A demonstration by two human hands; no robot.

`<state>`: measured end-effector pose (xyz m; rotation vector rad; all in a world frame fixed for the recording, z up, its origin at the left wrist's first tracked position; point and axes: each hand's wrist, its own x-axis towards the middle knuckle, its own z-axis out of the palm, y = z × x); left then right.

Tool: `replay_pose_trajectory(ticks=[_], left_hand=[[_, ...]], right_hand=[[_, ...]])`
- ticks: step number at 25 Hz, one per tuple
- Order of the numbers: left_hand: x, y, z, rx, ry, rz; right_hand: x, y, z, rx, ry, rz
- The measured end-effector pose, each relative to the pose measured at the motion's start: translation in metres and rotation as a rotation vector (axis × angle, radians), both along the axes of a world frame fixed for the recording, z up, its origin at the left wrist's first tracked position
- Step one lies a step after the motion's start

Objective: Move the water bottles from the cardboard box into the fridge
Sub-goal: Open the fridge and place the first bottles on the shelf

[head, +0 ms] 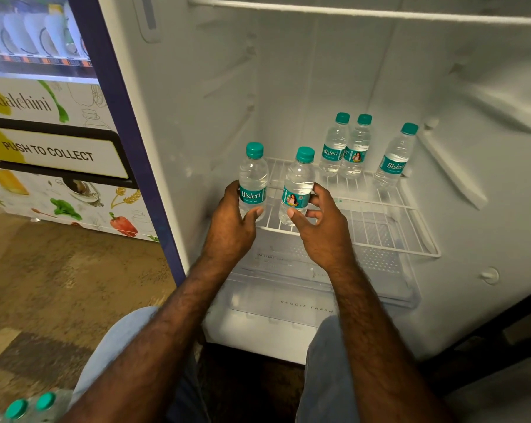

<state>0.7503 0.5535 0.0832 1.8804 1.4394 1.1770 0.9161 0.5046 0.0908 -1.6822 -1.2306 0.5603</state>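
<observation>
**At the front edge of the fridge shelf: two bottles in hand, three stored**

Inside the open fridge (487,87), on the white wire shelf (380,221):

- Left hand (230,221): fingers and thumb curled round the lower half of one water bottle (253,181), upright, teal cap up, at the shelf's front-left corner.
- Right hand (322,227): thumb and fingers wrapped round a second water bottle (298,187), upright, just beside the first, label facing out. Whether either base rests on the wires cannot be told.
- Beyond the right hand, toward the back wall: a pair of bottles (345,148) standing upright and touching each other.
- Farther right of that grip, near the side wall: a single bottle (395,157), upright, apart from the pair.
- Below both hands: a clear vegetable drawer (288,303).
- Behind the left forearm, at the lower-left corner: the teal caps of more bottles (29,406); their container is not visible.
- Left of the left hand, outside the fridge: a vending machine (53,154) on the floor.
</observation>
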Motion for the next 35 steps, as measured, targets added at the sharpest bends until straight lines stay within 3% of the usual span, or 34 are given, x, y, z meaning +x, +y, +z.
replay_pose_trajectory(ticks=[35], left_hand=[[-0.009, 0.011, -0.006, 0.009, 0.018, -0.018]], right_hand=[[0.001, 0.000, -0.003, 0.011, 0.004, 0.013]])
